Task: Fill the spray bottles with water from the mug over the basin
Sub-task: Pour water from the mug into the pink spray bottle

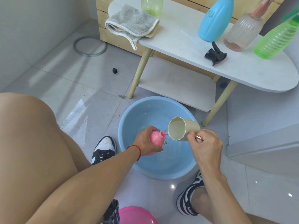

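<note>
— Item in hand: pink spray bottle (pixel 155 139), cap off, neck tilted toward the mug, held over the blue basin (pixel 129 122). Holder?

— Left hand (pixel 146 141), fingers curled round the bottle's body. Right hand (pixel 206 147) grips the cream mug (pixel 183 128) at its far side, fingers closed; the handle itself is hidden, so I cannot tell how they sit on it. Mug tipped nearly level, rim just beside the bottle's mouth, a thin stream of water passing between them, some of it seemingly splashing off into the basin.

— Basin contents?

— Shallow water, by the look of it.

— Stock on the white table (pixel 242 75)?

— Light blue bottle (pixel 216 21), clear ribbed bottle (pixel 244 32) with pink spray head fitted, green bottle (pixel 276 38) with green head fitted, yellow-green bottle (pixel 151 6) at the back, top out of frame. One loose black trigger head (pixel 215 54). Grey folded cloth (pixel 131 25).

— Progress?

— Judged partway. Pink bottle is filling now and needs capping after. The ribbed and green bottles may be done; levels are not clear. The light blue and yellow-green ones likely remain.
</note>
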### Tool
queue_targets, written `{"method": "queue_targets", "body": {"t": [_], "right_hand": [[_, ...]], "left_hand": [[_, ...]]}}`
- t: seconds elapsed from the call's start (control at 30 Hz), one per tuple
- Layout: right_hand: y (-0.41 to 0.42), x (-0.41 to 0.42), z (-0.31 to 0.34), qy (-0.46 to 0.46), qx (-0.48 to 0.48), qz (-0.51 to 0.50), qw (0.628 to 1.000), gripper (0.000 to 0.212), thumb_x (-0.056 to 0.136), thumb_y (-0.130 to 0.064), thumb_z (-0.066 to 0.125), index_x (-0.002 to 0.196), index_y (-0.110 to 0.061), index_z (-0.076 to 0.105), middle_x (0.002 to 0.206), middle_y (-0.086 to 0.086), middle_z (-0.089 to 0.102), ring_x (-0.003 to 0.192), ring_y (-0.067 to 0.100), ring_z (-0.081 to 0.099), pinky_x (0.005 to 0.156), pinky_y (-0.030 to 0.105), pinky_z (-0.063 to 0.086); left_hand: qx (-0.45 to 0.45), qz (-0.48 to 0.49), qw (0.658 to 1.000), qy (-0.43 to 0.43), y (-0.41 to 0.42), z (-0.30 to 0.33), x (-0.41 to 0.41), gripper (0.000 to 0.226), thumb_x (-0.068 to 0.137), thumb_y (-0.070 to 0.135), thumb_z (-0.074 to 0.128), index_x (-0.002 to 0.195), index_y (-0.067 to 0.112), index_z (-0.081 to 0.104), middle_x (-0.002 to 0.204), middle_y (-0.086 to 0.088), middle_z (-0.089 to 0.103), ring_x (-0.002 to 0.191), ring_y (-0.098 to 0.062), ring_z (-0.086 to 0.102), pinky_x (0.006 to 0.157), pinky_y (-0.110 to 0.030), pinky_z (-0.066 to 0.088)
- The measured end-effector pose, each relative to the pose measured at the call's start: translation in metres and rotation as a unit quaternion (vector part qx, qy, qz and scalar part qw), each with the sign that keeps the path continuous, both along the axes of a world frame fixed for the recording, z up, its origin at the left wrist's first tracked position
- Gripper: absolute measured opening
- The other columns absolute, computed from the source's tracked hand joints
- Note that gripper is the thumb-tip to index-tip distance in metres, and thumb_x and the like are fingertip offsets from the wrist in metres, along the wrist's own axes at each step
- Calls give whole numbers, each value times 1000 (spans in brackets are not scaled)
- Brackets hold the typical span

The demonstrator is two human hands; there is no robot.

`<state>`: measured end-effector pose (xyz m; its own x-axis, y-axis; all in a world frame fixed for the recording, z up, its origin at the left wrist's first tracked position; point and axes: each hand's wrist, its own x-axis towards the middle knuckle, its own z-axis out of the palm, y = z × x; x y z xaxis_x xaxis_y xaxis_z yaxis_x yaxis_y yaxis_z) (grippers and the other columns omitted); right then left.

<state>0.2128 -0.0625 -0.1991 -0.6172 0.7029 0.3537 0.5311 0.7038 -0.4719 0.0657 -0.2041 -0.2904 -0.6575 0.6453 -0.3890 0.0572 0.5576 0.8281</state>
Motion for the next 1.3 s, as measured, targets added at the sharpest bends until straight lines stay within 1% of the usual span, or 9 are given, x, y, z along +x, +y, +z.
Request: {"method": "queue_targets", "body": {"t": [0.07, 0.2, 0.3, 0.4, 0.5, 0.67, 0.8, 1.0, 1.3], "right_hand": [[1, 1, 0, 0, 11, 3, 1000, 52, 82, -5, 76, 52, -6, 33, 49, 5, 39, 60, 29, 44, 51, 36, 39], [2, 3, 0, 2, 36, 8, 999, 52, 80, -3, 76, 51, -9, 33, 51, -2, 34, 62, 22, 40, 57, 29, 25], [3, 4, -3, 5, 57, 6, 998, 50, 80, -1, 76, 51, -7, 35, 51, 3, 42, 64, 22, 43, 57, 28, 26], [5, 5, -5, 14, 75, 9, 997, 50, 79, 1, 76, 52, -6, 35, 52, 6, 46, 65, 22, 45, 58, 26, 24], [7, 6, -6, 27, 102, 20, 994, 48, 81, -1, 73, 52, -8, 35, 53, 6, 48, 66, 23, 48, 60, 23, 25], [7, 7, -9, 52, 125, 34, 990, 43, 88, -17, 58, 53, -10, 35, 55, 5, 50, 69, 26, 52, 62, 21, 28], [8, 8, -10, 56, 141, 40, 988, 42, 89, -16, 58, 53, -10, 37, 56, 5, 50, 69, 28, 55, 65, 19, 28], [7, 9, -9, 57, 160, 63, 984, 41, 90, -10, 64, 55, -9, 42, 57, 5, 50, 74, 28, 58, 69, 17, 34], [6, 10, -9, 47, 195, 90, 976, 37, 92, -8, 65, 58, -8, 51, 59, 4, 51, 86, 29, 62, 76, 21, 44]], "left_hand": [[-1, -3, 1000, -2, 0, 0, 0, 65, 60, 38, 89, 117, 35, 57, 112, 10, 63, 99, -15, 65, 83, -35, 60], [-2, -11, 1000, -2, 1, -2, 0, 68, 60, 36, 90, 120, 33, 58, 113, 10, 63, 101, -15, 65, 86, -35, 59], [-7, -16, 1000, 2, 1, -3, 1, 68, 63, 34, 89, 122, 31, 58, 116, 9, 63, 103, -15, 63, 87, -33, 57], [-14, -20, 1000, 3, 1, -6, 0, 69, 61, 39, 89, 122, 34, 57, 116, 10, 62, 105, -16, 63, 88, -35, 58], [-15, -19, 1000, -4, 2, -8, 0, 71, 59, 41, 89, 122, 36, 57, 116, 11, 61, 107, -16, 63, 89, -36, 58], [-24, -25, 999, 13, 4, -12, 2, 70, 59, 45, 87, 121, 38, 56, 116, 11, 61, 109, -16, 61, 91, -36, 56], [-28, -27, 999, 8, 3, -15, 2, 73, 55, 48, 86, 121, 41, 55, 119, 12, 59, 113, -17, 59, 93, -37, 55], [-39, -24, 999, 7, 5, -18, 3, 68, 56, 53, 83, 117, 44, 54, 113, 12, 60, 109, -17, 60, 91, -39, 57], [-56, -39, 998, -1, 7, -16, 4, 77, 48, 57, 83, 118, 46, 53, 116, 8, 59, 112, -22, 58, 93, -42, 56]]}}
